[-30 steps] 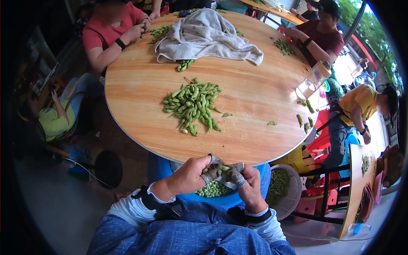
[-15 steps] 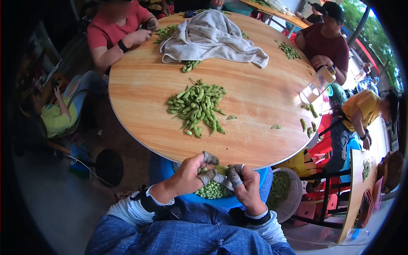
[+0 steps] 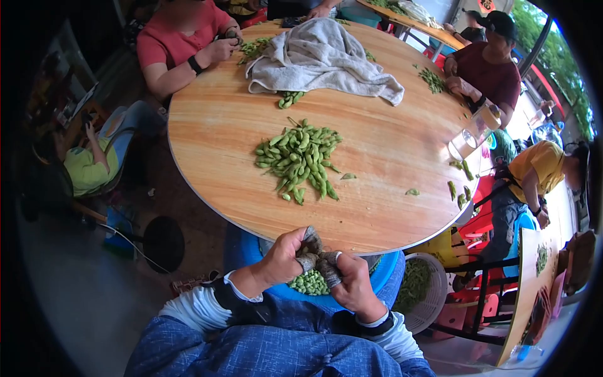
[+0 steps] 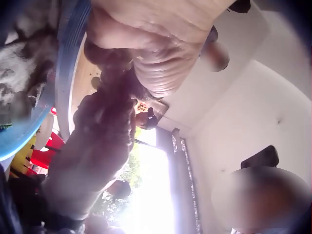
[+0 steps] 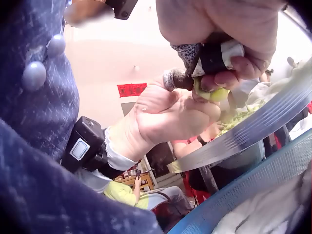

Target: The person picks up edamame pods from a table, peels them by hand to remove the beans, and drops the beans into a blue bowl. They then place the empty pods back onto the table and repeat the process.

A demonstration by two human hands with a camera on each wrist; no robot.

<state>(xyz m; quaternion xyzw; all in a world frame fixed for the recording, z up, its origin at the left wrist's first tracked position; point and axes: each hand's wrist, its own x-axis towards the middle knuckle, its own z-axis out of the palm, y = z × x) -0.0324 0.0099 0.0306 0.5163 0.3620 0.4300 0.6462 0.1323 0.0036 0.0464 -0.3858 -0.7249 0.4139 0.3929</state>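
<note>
- One round surface (image 3: 207, 144) fills the middle.
- One grey cloth (image 3: 320, 63) lies on its far side.
- One blue tub (image 3: 252, 251) sits under the hands. It seems best to stay over it, so nothing gets lost.
- One big pile of pods (image 3: 298, 160) sits on the surface, too many to count.
- Two hands meet: the left hand (image 3: 282, 256) and right hand (image 3: 355, 283) pinch one pod (image 5: 218, 94). A soft push along its edge should work best; a hard squeeze could squash it.
- That pod is between the fingertips, above the tub.
- Beans (image 3: 308, 284) lie in the tub, too many to count.
</note>
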